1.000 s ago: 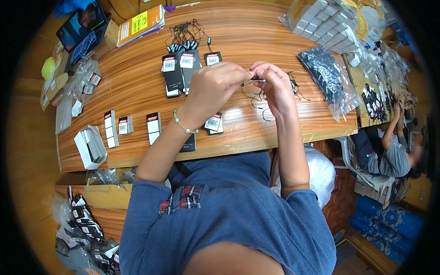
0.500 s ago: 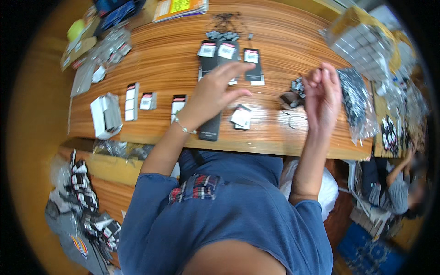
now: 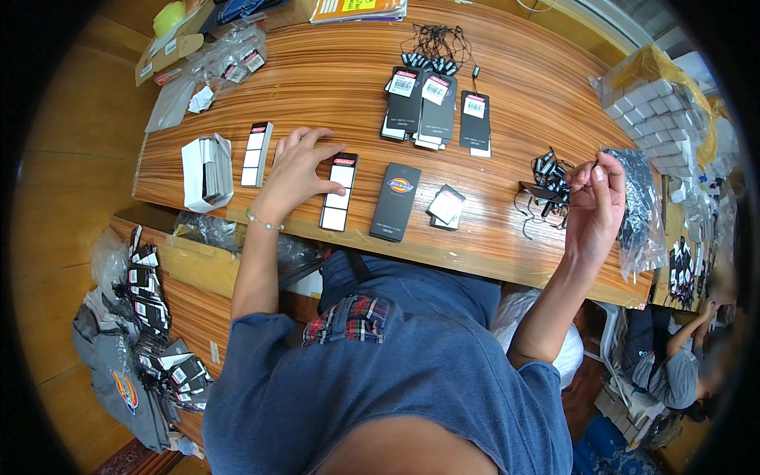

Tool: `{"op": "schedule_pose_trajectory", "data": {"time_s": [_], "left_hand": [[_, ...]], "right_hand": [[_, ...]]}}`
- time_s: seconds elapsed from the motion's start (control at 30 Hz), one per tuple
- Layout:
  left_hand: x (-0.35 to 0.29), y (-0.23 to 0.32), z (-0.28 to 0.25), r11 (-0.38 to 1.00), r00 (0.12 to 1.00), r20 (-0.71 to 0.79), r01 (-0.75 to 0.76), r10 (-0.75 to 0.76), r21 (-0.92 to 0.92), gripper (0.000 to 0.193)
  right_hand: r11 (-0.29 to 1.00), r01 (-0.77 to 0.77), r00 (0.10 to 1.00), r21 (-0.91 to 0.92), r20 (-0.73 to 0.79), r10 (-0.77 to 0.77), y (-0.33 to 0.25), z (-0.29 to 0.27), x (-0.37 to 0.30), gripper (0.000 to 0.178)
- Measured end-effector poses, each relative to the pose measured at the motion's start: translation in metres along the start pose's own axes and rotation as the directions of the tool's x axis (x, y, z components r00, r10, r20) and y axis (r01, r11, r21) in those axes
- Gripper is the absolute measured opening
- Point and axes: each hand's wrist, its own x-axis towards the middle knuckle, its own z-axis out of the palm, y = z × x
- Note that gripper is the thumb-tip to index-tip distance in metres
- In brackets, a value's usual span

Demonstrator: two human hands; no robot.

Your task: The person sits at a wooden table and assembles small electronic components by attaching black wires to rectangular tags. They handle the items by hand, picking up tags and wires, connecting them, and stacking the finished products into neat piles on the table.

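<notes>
My left hand is over the left-middle of the table, fingers apart and curved. Its thumb tip overlaps a narrow stack of black-and-white tags; whether it touches cannot be told. Another narrow tag stack lies left of this hand. My right hand is raised at the right with fingertips pinched; a small dark bit shows between them, too small to name. Beside it lies a pile of black strings with small clips. Between the hands lie a stack of large black tags and small white labels.
Farther back are black tags with white stickers, their strings bunched behind, and a single similar tag. A white box of cards stands left. Plastic bags and a wrapped bundle of boxes sit right. A co-worker is lower right.
My left hand has moved left from above the black tags to the narrow tag stacks, uncovering the large black tags. My right hand stays raised and pinched. The whole view has shifted.
</notes>
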Motion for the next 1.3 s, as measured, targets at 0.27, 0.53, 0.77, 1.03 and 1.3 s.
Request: {"op": "schedule_pose_trajectory", "data": {"time_s": [0.27,0.53,0.77,1.03,1.3], "left_hand": [[0.012,0.04,-0.018,0.536,0.973,-0.069,0.062,-0.222,-0.842,0.033],[0.074,0.151,-0.014,0.502,0.958,-0.286,-0.244,-0.007,-0.83,0.021],[0.08,0.18,-0.017,0.558,0.939,-0.332,-0.325,0.093,-0.763,0.021],[0.079,0.175,-0.018,0.536,0.939,-0.329,-0.33,0.102,-0.777,0.02],[0.083,0.173,-0.018,0.45,0.953,-0.279,-0.301,0.117,-0.841,0.02]], "right_hand": [[0.94,0.027,0.997,-0.339,0.071,-0.003,0.0,0.017,-0.011,0.023],[0.731,0.171,0.983,-0.66,0.161,-0.084,0.018,0.04,-0.017,0.02],[0.756,0.157,0.987,-0.636,0.086,-0.132,0.012,0.032,-0.017,0.019],[0.796,0.118,0.993,-0.594,0.081,-0.088,0.012,0.038,-0.018,0.019],[0.843,0.198,0.98,-0.5,0.092,-0.175,0.02,0.038,-0.015,0.016]]}}
